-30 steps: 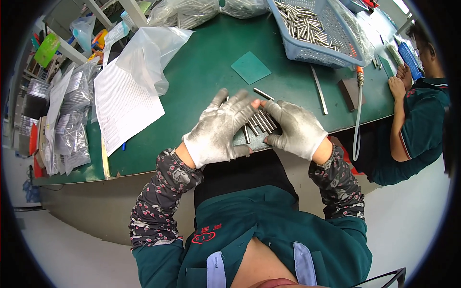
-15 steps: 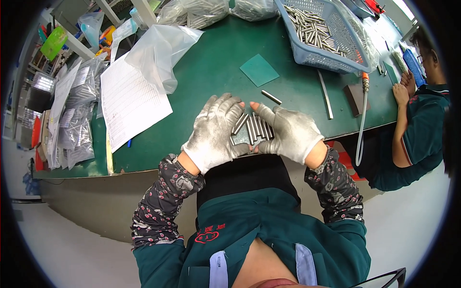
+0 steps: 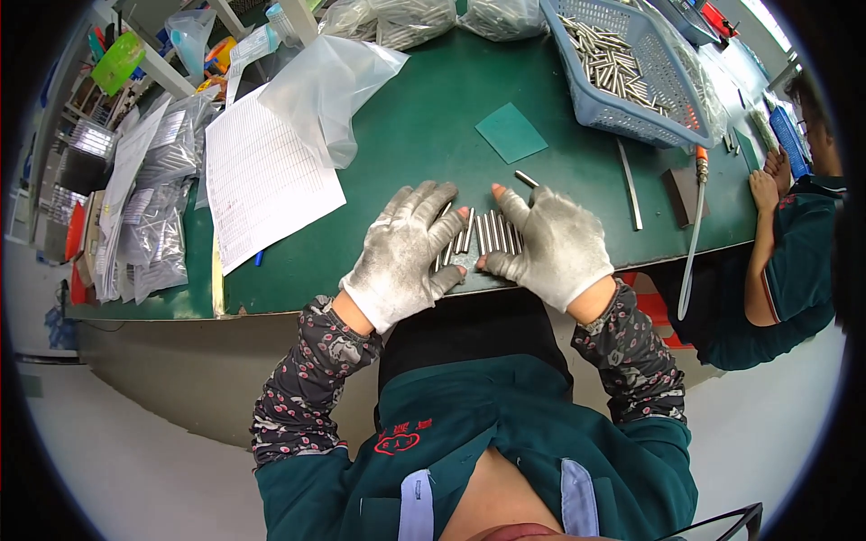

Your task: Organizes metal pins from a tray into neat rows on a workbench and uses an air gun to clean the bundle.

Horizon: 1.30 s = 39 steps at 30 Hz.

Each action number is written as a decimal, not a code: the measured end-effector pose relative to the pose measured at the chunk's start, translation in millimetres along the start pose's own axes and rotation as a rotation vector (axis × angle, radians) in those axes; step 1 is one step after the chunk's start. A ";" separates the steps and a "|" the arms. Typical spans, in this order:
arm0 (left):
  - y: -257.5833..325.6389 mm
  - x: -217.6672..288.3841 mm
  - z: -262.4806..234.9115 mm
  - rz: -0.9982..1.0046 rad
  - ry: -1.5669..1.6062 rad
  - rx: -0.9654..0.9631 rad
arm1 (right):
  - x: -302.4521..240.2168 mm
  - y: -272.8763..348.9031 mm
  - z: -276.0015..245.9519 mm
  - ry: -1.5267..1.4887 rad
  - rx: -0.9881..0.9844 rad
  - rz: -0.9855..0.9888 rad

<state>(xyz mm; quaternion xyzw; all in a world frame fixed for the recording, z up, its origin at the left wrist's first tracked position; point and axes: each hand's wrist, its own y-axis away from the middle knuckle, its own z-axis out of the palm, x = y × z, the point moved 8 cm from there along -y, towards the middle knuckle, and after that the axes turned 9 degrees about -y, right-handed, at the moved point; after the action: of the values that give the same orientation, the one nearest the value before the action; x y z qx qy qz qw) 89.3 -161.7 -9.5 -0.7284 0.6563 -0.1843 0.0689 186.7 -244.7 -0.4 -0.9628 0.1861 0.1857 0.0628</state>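
Several short, shiny metal pins (image 3: pixel 492 233) lie side by side on the green table, between my two hands. My left hand (image 3: pixel 403 245), in a greyish-white glove with bare thumb and index tips, lies palm down over the pins on the left, fingers stretched and thumb apart. My right hand (image 3: pixel 561 242), gloved alike, rests over the right end of the row, its thumb and index finger apart at the pins' two ends. Both palms hide part of the row. One loose pin (image 3: pixel 526 178) lies just beyond my right index finger.
A blue basket (image 3: pixel 622 122) of pins stands far right, near a green square sheet (image 3: pixel 511 132), a metal strip (image 3: pixel 630 185), a brown block (image 3: pixel 683 197) and a hose (image 3: pixel 693 243). Papers (image 3: pixel 262 189) and bagged pins (image 3: pixel 153 239) lie left. A co-worker (image 3: pixel 794 243) sits at right.
The pins, slanted before, now stand straighter and more parallel, with a gap between a left and a right group. My thumbs have moved slightly apart. The whole view has shifted a little.
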 end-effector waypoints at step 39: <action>43.6 -11.3 -30.1 -0.177 -0.074 0.061 | -20.8 -31.5 1.8 -0.759 0.130 -0.142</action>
<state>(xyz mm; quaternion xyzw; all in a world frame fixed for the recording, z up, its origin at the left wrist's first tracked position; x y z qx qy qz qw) 37.1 -152.0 1.4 -0.7873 0.5806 -0.1825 0.0990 180.2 -208.3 7.5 -0.8303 0.0939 0.5114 0.2006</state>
